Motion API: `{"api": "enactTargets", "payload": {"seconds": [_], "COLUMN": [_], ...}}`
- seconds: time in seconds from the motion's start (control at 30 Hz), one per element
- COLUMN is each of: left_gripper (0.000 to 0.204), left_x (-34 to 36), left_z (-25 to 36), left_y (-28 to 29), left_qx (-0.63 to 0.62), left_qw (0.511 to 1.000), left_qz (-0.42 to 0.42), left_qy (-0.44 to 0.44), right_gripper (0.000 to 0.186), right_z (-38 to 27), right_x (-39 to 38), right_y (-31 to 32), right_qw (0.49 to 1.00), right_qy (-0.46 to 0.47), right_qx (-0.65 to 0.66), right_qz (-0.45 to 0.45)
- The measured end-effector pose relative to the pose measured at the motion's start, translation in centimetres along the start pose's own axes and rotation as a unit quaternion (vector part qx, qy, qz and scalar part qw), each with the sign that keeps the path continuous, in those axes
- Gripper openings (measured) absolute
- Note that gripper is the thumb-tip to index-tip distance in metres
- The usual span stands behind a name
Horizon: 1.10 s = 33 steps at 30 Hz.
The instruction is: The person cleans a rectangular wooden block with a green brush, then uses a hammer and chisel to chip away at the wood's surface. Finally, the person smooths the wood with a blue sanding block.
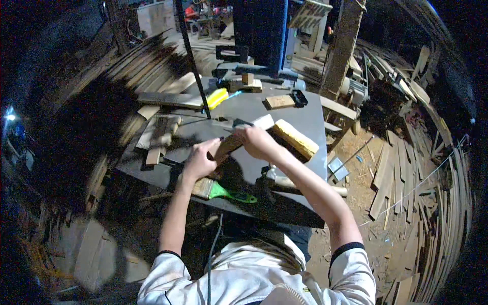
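Both of my hands grip a short brown piece of wood (224, 149) over the grey metal table (249, 109). My left hand (201, 160) is closed round its near left end. My right hand (256, 142) closes over its far right end, hiding much of that part. A dark object (242, 123) shows just beyond my right fingers. Next to my left wrist lies a wide brush with a green handle (218, 191). A pale white block (264, 122) and a rough yellowish wood block (295, 139) lie beyond my right forearm.
A thin dark upright strip (192, 56) meets the table ahead of my hands, beside a yellow object (217, 98). Farther right lie a small board (280, 102) and a black fitting (299, 98). A wooden handle (305, 187) lies under my right forearm. Planks (391, 173) cover the floor at right.
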<state>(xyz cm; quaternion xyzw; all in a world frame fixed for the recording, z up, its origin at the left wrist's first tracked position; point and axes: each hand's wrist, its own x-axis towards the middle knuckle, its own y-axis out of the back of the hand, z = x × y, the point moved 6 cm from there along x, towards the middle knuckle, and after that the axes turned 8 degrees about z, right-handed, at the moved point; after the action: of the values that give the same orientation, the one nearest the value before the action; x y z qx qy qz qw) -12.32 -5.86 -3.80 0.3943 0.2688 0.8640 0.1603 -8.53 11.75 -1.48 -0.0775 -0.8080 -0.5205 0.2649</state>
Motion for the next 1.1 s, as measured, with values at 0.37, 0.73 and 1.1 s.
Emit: {"api": "enactTargets", "payload": {"seconds": [0.37,0.73,1.1], "left_gripper": [0.076,0.088,0.087], "left_x": [-0.2,1.2,0.4], "left_z": [0.4,-0.4,-1.4], "left_y": [-0.2,-2.9,-2.3], "left_qx": [-0.045,-0.075,-0.085], "left_qw": [0.996,0.989,0.994], "left_qz": [-0.066,-0.091,-0.008], "left_qy": [0.029,0.088,0.066], "right_gripper": [0.029,0.019,0.027], "right_z": [2.3,5.1,-1.9], "right_x": [-1.1,-2.6,-1.7], "right_y": [-0.1,-0.9,-4.9], "right_qw": [0.989,0.987,0.994], "right_qy": [-0.090,-0.049,0.020], "right_qx": [-0.055,-0.098,-0.107], "right_qz": [-0.103,0.115,0.010]}}
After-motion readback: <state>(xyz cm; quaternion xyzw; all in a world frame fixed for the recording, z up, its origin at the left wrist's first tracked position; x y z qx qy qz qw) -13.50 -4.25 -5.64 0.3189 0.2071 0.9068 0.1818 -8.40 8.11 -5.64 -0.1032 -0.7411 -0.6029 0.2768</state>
